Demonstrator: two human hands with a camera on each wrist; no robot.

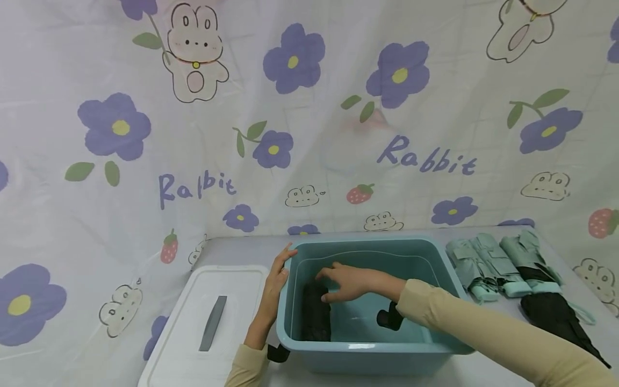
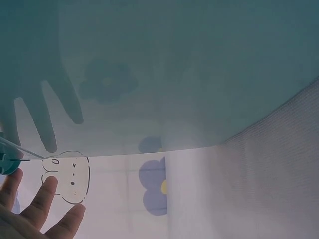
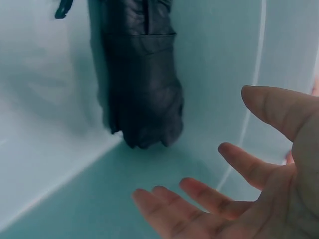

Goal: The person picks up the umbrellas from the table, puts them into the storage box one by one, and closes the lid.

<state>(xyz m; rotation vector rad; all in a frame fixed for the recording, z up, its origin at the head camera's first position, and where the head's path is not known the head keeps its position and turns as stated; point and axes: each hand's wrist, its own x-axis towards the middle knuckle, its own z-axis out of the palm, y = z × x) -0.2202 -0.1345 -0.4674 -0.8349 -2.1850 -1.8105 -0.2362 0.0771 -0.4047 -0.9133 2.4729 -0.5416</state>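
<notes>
A folded black umbrella lies inside the blue-green plastic bin, along its left wall. Just above the umbrella hovers my right hand, fingers spread and holding nothing. The right wrist view shows a gap between this hand and the umbrella. My left hand rests against the outside of the bin's left wall, with its fingertips near the rim. In the left wrist view, the fingers of that hand look straight and apart beside the bin wall.
A white lid with a grey handle lies left of the bin. On the right, several folded light-green umbrellas lie side by side, with a black folded umbrella in front. A patterned curtain hangs behind the table.
</notes>
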